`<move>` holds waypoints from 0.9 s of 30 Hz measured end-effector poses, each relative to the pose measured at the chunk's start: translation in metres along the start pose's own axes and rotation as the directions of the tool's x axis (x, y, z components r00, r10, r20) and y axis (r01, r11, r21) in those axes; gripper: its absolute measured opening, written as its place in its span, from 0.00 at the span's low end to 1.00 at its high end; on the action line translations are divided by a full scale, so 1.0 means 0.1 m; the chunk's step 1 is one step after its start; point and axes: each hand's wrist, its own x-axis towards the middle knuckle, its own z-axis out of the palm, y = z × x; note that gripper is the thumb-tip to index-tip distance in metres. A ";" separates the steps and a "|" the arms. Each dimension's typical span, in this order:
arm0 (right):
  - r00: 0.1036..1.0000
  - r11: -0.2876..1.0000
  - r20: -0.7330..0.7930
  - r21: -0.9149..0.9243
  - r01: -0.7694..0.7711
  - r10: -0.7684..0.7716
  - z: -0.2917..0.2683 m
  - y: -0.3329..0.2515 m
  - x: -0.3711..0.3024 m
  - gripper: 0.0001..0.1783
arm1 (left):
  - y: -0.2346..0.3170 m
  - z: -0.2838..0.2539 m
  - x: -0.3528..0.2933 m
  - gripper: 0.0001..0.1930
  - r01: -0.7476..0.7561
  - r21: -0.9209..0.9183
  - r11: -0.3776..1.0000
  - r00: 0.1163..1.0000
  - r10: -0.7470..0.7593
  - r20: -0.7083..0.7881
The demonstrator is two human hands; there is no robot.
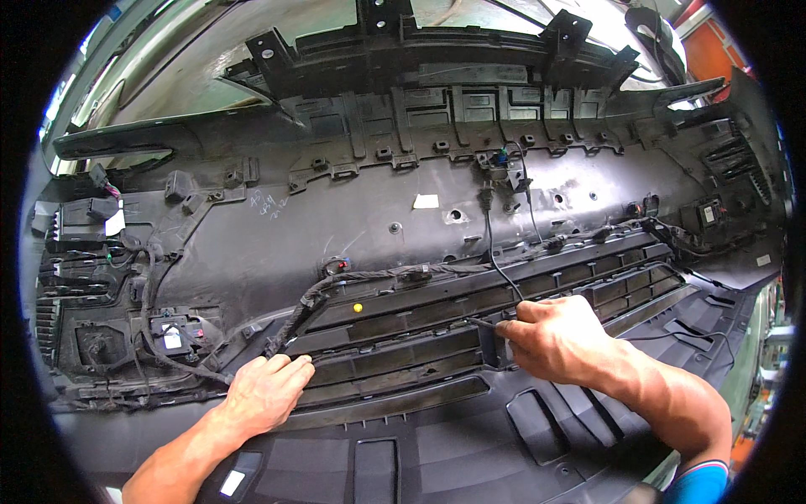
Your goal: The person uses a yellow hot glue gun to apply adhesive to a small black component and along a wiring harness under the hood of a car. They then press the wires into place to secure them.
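The inner side of a large black car bumper [252,244] lies before me. A taped wiring harness [386,273] crosses it above the slatted grille [411,370]. My left hand [267,391] rests at the grille's left end with its fingers curled down, right where the harness bends; what is under the fingertips is hidden. Over the grille's middle, my right hand [558,336] is closed in a pinch on a thin black cable [497,260], which runs down to it from a connector [485,200]. A short dark end [480,322] sticks out left of those fingers.
A yellow round piece [358,308] sits above the slats. Black modules stand at the left [174,336] and right [709,214]. Along the far edge rises a black bracket [403,55]. Another thin cable [688,334] lies beyond my right wrist.
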 end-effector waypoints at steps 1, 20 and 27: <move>1.000 1.000 0.006 -0.010 0.001 -0.001 -0.01 0.00 0.00 0.16 | 0.00 0.00 0.00 0.20 0.000 -0.001 1.000 1.000 0.000 0.000; 1.000 0.999 0.027 0.031 -0.010 0.009 -0.03 0.02 0.01 0.07 | -0.01 0.00 0.00 0.20 -0.004 -0.010 1.000 1.000 0.004 0.013; 1.000 0.999 0.015 0.037 -0.010 0.010 -0.02 0.02 0.01 0.06 | -0.01 -0.01 -0.01 0.24 0.005 -0.006 1.000 0.998 -0.005 0.055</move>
